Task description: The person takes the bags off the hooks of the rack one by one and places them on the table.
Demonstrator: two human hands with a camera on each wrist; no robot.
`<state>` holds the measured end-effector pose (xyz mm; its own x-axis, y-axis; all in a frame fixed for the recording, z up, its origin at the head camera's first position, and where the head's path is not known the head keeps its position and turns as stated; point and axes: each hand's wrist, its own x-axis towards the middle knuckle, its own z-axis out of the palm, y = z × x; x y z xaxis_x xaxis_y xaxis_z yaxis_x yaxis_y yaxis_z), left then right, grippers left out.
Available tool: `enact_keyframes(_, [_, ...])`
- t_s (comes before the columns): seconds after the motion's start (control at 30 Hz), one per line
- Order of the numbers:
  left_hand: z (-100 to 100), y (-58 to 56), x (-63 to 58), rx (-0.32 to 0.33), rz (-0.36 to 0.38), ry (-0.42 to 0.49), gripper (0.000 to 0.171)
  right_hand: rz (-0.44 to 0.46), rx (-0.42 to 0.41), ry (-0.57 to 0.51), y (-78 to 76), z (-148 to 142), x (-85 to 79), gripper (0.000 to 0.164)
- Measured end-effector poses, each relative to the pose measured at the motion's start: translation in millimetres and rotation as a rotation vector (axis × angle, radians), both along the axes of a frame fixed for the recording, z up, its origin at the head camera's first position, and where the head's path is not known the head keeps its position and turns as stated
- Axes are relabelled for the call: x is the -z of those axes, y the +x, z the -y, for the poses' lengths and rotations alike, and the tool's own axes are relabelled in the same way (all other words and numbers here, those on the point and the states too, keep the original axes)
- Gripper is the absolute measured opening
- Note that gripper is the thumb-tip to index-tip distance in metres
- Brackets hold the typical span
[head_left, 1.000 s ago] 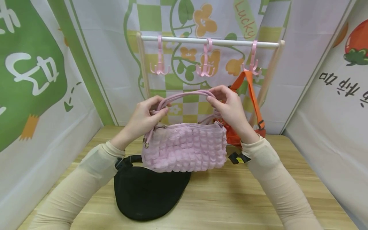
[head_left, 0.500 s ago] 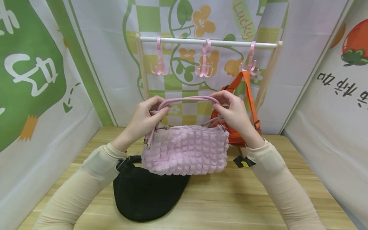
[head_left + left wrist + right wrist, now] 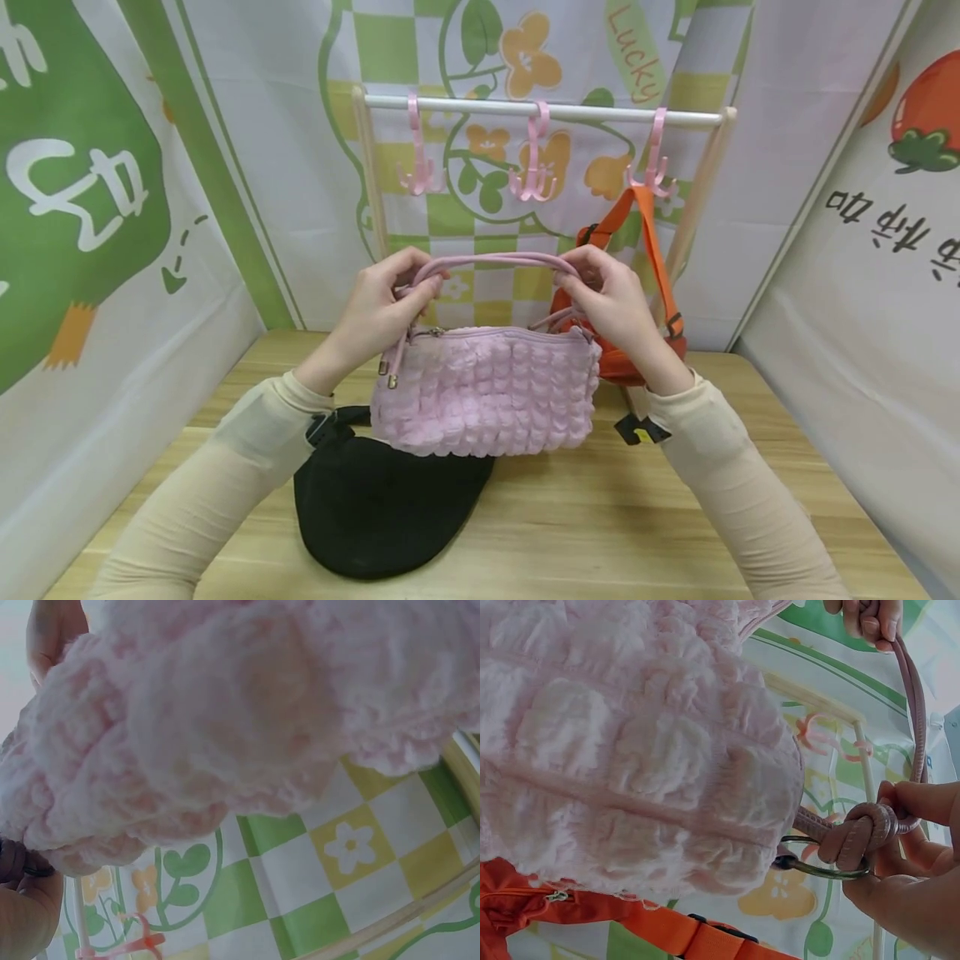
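A puffy pink handbag (image 3: 483,392) hangs upright between my two hands in the head view, held up by its doubled pink cord handle (image 3: 495,257). My left hand (image 3: 382,312) pinches the handle's left end between thumb and fingers. At the other end my right hand (image 3: 618,304) grips the handle near its knot. Close up in the right wrist view, the right hand (image 3: 915,862) is at the knot (image 3: 862,836), beside a metal ring. The bag's quilted fabric (image 3: 225,712) fills much of the left wrist view and hides most of the left hand's work.
Behind the bag stands a rack with a metal rail (image 3: 480,106), from which several pink hooks (image 3: 533,171) hang. An orange bag (image 3: 622,367) hangs by its strap from the right hook. A black bag (image 3: 382,517) lies on the wooden table (image 3: 585,533), partly beneath the pink one.
My right hand has moved slightly down and to the right, and the handle's arch is lower and wider. The left hand stays nearly in place; the pink bag has dropped slightly.
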<state>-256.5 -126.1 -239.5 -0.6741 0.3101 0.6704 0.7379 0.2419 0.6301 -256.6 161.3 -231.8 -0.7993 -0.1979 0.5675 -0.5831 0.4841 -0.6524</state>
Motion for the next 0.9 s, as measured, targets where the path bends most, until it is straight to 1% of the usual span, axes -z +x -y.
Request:
enact_keyframes(0.23, [-1, -2.7, 1.9, -0.001, 0.008, 0.007, 0.012, 0.056, -0.015, -0.003, -0.3, -1, 5.8, 0.021])
enact_keyframes(0.4, [-2, -4.8, 3.9, -0.005, 0.015, 0.008, 0.012, 0.073, -0.023, -0.016, 0.5, -2, 6.4, 0.022])
enact_keyframes(0.63, [-1, -5.9, 4.4, 0.008, 0.037, 0.045, 0.011, 0.076, 0.034, 0.002, 1.1, -3, 7.4, 0.027])
enact_keyframes(0.73, [-1, -5.9, 4.0, 0.016, 0.049, 0.057, 0.012, 0.083, 0.036, -0.024, 2.1, -3, 7.7, 0.028])
enact_keyframes(0.9, [-2, -8.0, 5.5, 0.030, 0.090, 0.092, 0.015, 0.117, 0.008, -0.107, 1.4, -4, 12.1, 0.028])
